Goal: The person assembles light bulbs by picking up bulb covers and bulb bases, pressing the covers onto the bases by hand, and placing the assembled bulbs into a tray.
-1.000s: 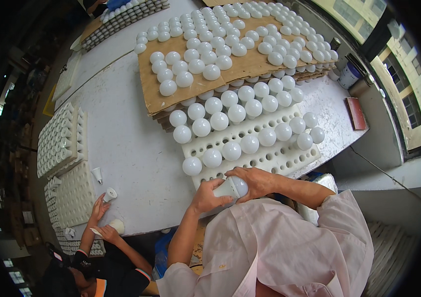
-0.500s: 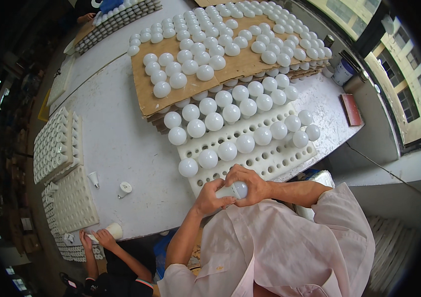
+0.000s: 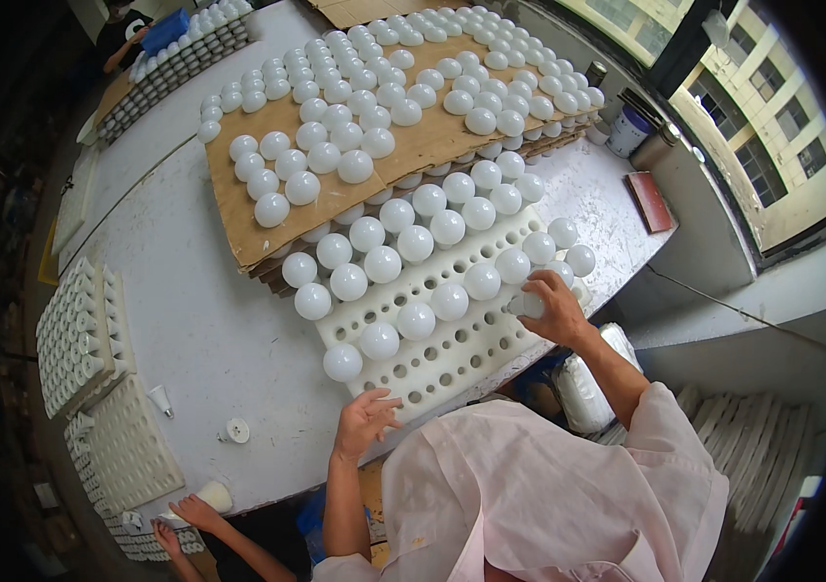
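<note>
We are holding a pale bulb [image 3: 528, 306] at the right end of a white foam tray [image 3: 456, 386]

We are looking down past a light pink shirt [image 3: 529, 485] at two bare hands. Our right grip [image 3: 553, 308] is closing its fingers around the pale bulb, which is sitting at the fingertips and being partly hidden by them; we are not able to tell whether it is touching the tray below. Our left grip [image 3: 366, 422] is holding nothing: its fingers are standing apart by the tray's front left corner, and we are not able to tell whether they are touching it.

Between the two grips, rows of bare holes are running along the tray's front. Just beyond them, a row of white bulbs [image 3: 450, 301] is standing dome up, stretching toward the right grip. Farther beyond both grips, a cardboard sheet [image 3: 228, 223] is carrying many more domes.

To the left of the left grip, a small white disc-shaped part [image 3: 237, 430] and a white cone-shaped part [image 3: 161, 401] are lying on the tabletop [image 3: 209, 359], and an egg-carton-like tray [image 3: 131, 446] is resting farther left. Nearer the lower edge there, a co-worker's hands [image 3: 201, 512] are working. To the right of the right grip and beyond it, a reddish block [image 3: 647, 199] is lying near the tabletop's edge.
</note>
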Demonstrator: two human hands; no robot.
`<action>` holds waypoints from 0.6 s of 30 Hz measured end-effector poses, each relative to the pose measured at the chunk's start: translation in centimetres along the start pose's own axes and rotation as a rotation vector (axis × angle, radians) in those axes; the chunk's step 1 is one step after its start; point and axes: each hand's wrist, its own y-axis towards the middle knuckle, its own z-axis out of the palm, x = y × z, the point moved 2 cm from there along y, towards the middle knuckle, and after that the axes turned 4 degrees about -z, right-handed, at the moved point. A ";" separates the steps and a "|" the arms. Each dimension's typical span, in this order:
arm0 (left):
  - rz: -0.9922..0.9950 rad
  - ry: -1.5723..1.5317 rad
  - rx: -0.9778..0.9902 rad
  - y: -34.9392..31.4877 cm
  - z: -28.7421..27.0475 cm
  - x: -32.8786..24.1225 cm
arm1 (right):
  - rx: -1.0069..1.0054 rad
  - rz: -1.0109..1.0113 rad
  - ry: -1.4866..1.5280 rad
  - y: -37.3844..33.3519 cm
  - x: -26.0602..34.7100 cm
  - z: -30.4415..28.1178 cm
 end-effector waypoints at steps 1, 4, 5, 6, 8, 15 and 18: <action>-0.025 0.063 -0.068 0.0 0.1 -0.4 | -0.006 -0.004 -0.005 0.2 -0.5 0.3; -0.008 0.139 -0.209 -1.1 -1.5 -0.7 | 0.085 0.048 -0.136 1.1 -0.6 1.3; 0.018 0.151 -0.269 -1.8 -2.7 -0.7 | 0.025 0.048 -0.143 1.3 -0.1 1.0; 0.078 0.135 -0.382 -2.8 -4.2 -0.8 | -0.033 0.052 -0.146 1.7 0.3 0.8; 0.213 0.103 -0.668 -4.6 -8.1 -1.0 | -0.085 0.046 -0.107 3.6 0.7 1.1; 0.147 0.776 -1.566 -13.8 -26.3 1.8 | -0.157 -0.184 0.244 21.6 6.6 5.0; -0.117 1.021 -1.406 -13.7 -29.1 4.7 | -0.061 -0.151 0.137 28.6 7.5 8.2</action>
